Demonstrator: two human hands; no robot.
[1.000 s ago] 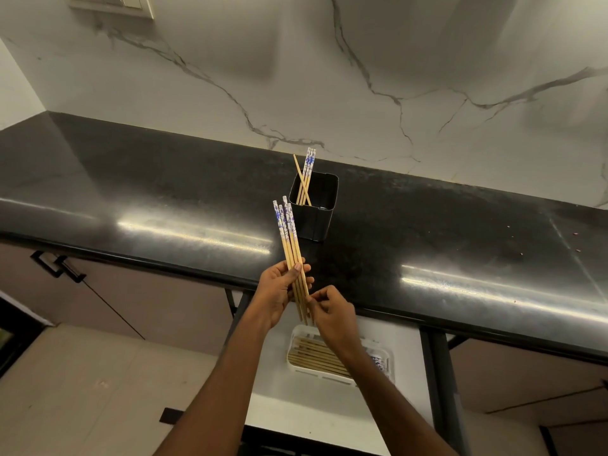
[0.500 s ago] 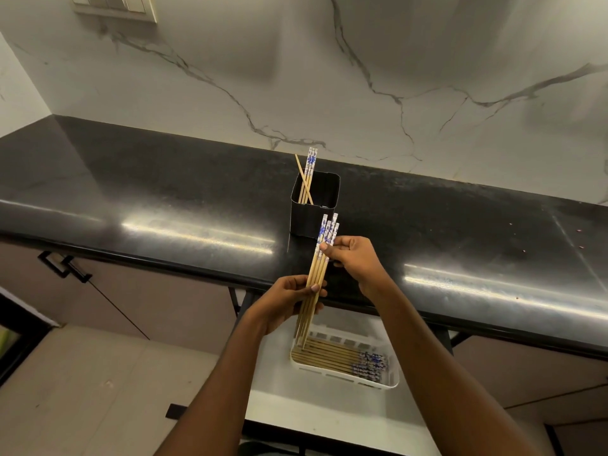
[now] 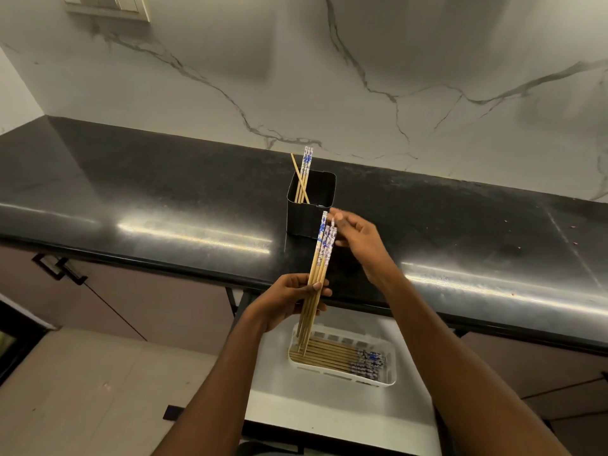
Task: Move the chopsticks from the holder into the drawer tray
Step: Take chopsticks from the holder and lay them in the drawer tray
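My left hand (image 3: 289, 299) is closed around a bundle of chopsticks (image 3: 317, 278), thumb across the front of the sticks and fingers wrapped behind them, gripping at about the middle of their length. The bundle stands nearly upright, tilted a little to the right at the top. Its blue-and-white patterned ends rise above my grip, in front of the lower wall of the black holder (image 3: 311, 209), and its plain wooden tips hang below my hand, over the left end of the white tray (image 3: 390, 363); I cannot tell whether they touch the tray.

My right hand (image 3: 358, 240) is beside the patterned tops, just to the right of the holder's front corner. Its fingers are loosely spread and it has hold of nothing; the fingertips look blurred, close to the tops of the bundle or just touching them.

The holder stands on the black counter (image 3: 164, 199), and a few more chopsticks (image 3: 304, 174) lean in its back left corner, one plain stick crossing the patterned ones.

Below the counter edge, nearer me than the holder, the tray sits in the open white drawer (image 3: 329, 409). A row of chopsticks (image 3: 339, 357) already lies flat in it, patterned ends to the right.
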